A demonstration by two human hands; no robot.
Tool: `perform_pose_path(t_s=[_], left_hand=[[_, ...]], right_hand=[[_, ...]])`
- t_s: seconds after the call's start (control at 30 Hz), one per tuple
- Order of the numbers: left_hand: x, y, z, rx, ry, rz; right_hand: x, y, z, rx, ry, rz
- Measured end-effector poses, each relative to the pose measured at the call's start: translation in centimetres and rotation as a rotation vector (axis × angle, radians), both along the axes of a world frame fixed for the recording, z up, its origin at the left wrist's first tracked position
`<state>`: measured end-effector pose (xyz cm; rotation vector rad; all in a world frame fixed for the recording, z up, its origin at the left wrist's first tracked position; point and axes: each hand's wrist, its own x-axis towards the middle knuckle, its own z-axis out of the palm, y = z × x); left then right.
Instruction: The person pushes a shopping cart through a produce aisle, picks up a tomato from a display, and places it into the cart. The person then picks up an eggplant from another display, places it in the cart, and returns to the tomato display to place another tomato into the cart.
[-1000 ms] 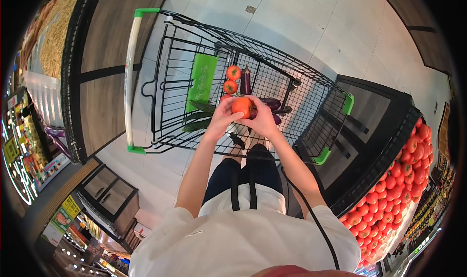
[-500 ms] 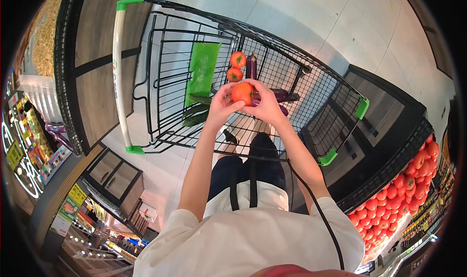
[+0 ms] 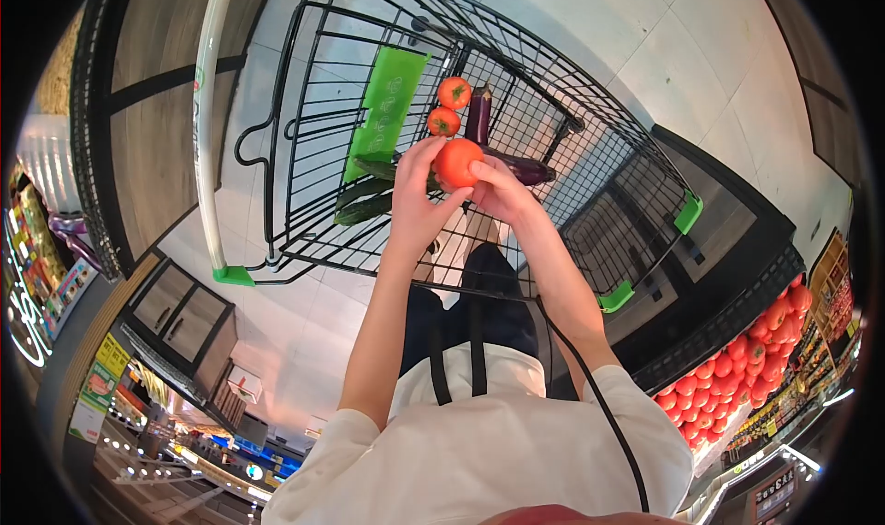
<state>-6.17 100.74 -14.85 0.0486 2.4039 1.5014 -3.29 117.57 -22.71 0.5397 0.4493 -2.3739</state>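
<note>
Above the shopping cart (image 3: 300, 147), a red tomato (image 3: 457, 163) is held between both my hands. My left hand (image 3: 418, 193) curls round its left side, fingertips against the skin. On the other side my right hand (image 3: 502, 191) has its thumb on the tomato, its other fingers partly hidden beneath. Inside the cart, just beyond my hands, lie two more tomatoes (image 3: 449, 107). An upright-lying eggplant (image 3: 479, 117) is beside them, and another eggplant (image 3: 523, 169) lies crosswise behind my right hand. Dark green cucumbers (image 3: 364, 202) rest left of my left hand.
A green panel (image 3: 387, 110) is fixed in the cart, and its pale handle (image 3: 205, 129) runs along the left. A black stand with heaped tomatoes (image 3: 737, 368) is at the right. Wooden cabinets (image 3: 189, 318) stand at the left. A black cable (image 3: 590, 377) crosses my right arm.
The tomato has turned in my hands, its stem end no longer showing, and my right thumb now lies on it. The view has shifted, with the cart appearing larger and further left.
</note>
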Motion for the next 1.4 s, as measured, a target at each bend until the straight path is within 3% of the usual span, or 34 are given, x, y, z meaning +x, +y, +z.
perform_pose_path(t_s=[0.07,0.23,0.3,0.33,0.43,0.47,0.57,0.63,0.8,0.93,1.03,1.13,1.23,1.3,1.4], left_hand=[[-0.6,-0.2,-0.7,-0.088,0.102,-0.122],[-1.9,-2.1,-1.7,-0.052,-0.114,-0.212],[-1.2,-1.9,-2.5,-0.066,-0.088,-0.177],[-0.8,-1.7,-2.6,-0.082,-0.064,-0.145],[1.5,-2.4,-1.2,-0.122,-0.114,-0.044],[2.3,-2.8,-0.6,-0.131,-0.158,0.003],[5.7,-4.6,-1.2,-0.163,-0.131,-0.089],[7.0,-5.0,-0.3,-0.159,-0.177,-0.091],[8.1,-5.8,0.1,-0.142,-0.245,-0.071],[7.4,-6.4,-0.5,-0.201,-0.251,-0.184],[5.1,-5.3,-1.6,-0.204,-0.176,-0.227],[1.2,-2.2,-4.6,-0.198,-0.082,-0.255],[-3.0,0.6,-9.9,-0.206,-0.225,-0.335],[-4.8,1.8,-12.0,-0.543,-0.163,-0.552],[-5.9,1.1,-12.3,-0.596,-0.088,-0.679]], right_hand=[[0.1,-0.4,-0.3,-0.01,-0.057,0.004],[0.1,-0.6,-0.9,0.006,-0.187,0.039],[-0.4,-0.6,-1.1,0.294,-0.109,0.114],[-0.8,-0.5,-1.6,0.3,-0.107,0.112],[-3.5,-0.3,-4.5,1.386,0.227,0.294],[-4.5,-0.6,-5.3,1.589,0.253,0.23],[-8.1,-0.2,-11.9,1.722,0.433,0.137],[-10.4,-0.6,-14.1,1.868,0.537,0.24],[-13.3,-2.2,-18.3,1.894,0.295,0.311],[-14.4,-3.6,-20.6,1.969,0.174,0.121],[-15.4,-3.7,-22.1,2.02,0.095,0.236],[-14.7,-3.4,-23.2,2.011,0.104,0.26],[-13.9,-2.8,-24.3,2.022,0.185,0.228],[-13.2,-1.8,-24.1,1.957,0.324,0.198],[-11.9,-0.1,-23.8,1.823,0.385,0.238]])
